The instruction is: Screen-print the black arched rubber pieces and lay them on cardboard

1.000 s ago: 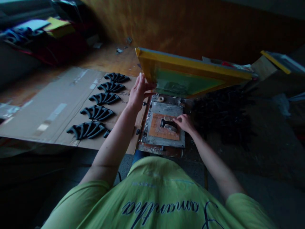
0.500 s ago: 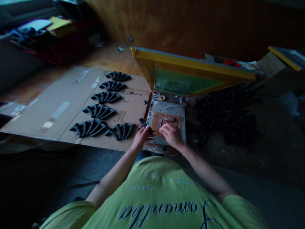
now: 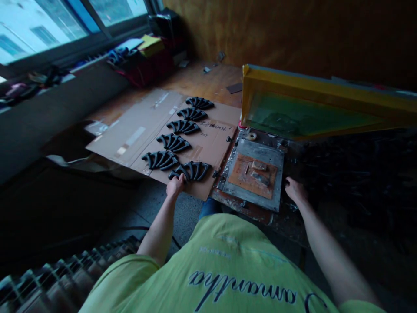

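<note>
My left hand (image 3: 175,186) is closed on a black curved part (image 3: 176,174) at the left end of the nearest row of black parts (image 3: 197,171). That row lies on a cardboard sheet (image 3: 138,152), with further fanned groups (image 3: 174,143) behind it. To the right, my right hand (image 3: 295,190) is beside the metal plate (image 3: 276,198), near a dark heap of parts (image 3: 345,169); its fingers are curled and what they hold, if anything, is too dark to see. Small blocks (image 3: 259,178) sit on the plate's orange-brown base (image 3: 236,174).
A yellow-edged framed screen (image 3: 293,115) stands tilted up behind the plate. A tape roll (image 3: 252,136) lies near its lower edge. At the back left are a red box (image 3: 146,69) and a window (image 3: 48,26). A wire rack (image 3: 65,274) is at the lower left.
The view has turned left. My left hand has moved from the plate to the nearest row with the black part. My right hand has left the blocks and moved right, off the plate.
</note>
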Action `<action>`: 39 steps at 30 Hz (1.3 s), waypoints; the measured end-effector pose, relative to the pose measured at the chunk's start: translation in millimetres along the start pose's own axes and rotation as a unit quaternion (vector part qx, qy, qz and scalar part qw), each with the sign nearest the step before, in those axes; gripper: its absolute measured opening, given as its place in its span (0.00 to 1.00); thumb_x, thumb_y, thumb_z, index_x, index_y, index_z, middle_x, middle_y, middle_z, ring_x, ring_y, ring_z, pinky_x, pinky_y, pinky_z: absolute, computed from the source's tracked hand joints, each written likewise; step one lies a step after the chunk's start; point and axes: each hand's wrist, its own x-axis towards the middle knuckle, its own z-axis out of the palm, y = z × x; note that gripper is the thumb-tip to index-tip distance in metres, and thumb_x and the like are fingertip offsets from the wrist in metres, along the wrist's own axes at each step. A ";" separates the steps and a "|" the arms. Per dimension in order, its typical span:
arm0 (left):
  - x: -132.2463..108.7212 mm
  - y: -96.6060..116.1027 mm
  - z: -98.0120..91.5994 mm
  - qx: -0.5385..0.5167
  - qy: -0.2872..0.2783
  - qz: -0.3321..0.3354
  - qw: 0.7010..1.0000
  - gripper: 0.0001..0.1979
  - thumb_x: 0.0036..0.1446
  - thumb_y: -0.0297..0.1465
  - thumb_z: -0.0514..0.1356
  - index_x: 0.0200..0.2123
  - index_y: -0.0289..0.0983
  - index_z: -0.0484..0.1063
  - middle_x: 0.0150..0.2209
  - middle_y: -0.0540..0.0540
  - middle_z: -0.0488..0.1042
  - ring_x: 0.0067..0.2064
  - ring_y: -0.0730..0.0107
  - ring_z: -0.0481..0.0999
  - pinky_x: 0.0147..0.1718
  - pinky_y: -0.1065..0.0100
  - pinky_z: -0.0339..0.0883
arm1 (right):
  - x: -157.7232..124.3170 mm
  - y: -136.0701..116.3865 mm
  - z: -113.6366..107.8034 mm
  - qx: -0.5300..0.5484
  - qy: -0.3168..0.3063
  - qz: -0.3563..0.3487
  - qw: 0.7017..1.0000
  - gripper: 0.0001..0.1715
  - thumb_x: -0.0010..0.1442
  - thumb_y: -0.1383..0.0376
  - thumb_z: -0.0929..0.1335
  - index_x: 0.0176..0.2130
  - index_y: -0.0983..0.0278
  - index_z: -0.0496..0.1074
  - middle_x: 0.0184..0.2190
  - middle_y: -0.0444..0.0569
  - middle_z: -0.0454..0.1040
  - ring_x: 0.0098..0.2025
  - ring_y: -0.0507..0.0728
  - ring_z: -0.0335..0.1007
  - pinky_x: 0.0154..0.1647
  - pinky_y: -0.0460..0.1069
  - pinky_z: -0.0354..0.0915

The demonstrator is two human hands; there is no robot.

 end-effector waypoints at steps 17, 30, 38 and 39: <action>-58.9 50.3 45.7 0.158 0.111 0.167 0.967 0.37 0.58 0.53 0.57 0.66 0.40 0.66 0.69 0.34 0.57 0.69 0.37 0.52 0.60 0.42 0.56 | -28.3 -71.7 -9.0 0.272 0.190 -0.279 0.901 0.20 0.68 0.59 0.62 0.54 0.61 0.72 0.48 0.54 0.76 0.48 0.61 0.74 0.50 0.55 0.69; -48.8 67.6 17.2 0.157 0.038 0.144 0.976 0.29 0.58 0.49 0.58 0.58 0.41 0.74 0.62 0.37 0.70 0.62 0.43 0.65 0.53 0.53 0.65 | -11.4 -108.8 1.3 0.078 0.296 -0.381 0.872 0.19 0.68 0.70 0.62 0.50 0.60 0.80 0.37 0.53 0.75 0.43 0.59 0.69 0.47 0.54 0.67; -1.6 156.1 -9.6 0.111 0.109 0.248 0.956 0.26 0.56 0.48 0.62 0.54 0.42 0.77 0.58 0.39 0.73 0.62 0.49 0.66 0.55 0.56 0.64 | 0.6 -102.5 27.0 0.122 0.361 -0.383 0.841 0.16 0.69 0.64 0.63 0.50 0.58 0.78 0.46 0.52 0.77 0.49 0.60 0.72 0.50 0.56 0.70; 11.8 175.1 -11.9 0.105 0.110 0.254 0.955 0.26 0.55 0.48 0.63 0.54 0.42 0.77 0.59 0.39 0.72 0.62 0.48 0.65 0.56 0.55 0.63 | 2.2 -100.5 30.3 0.117 0.365 -0.384 0.840 0.16 0.69 0.64 0.63 0.51 0.57 0.78 0.46 0.52 0.77 0.49 0.60 0.72 0.50 0.56 0.71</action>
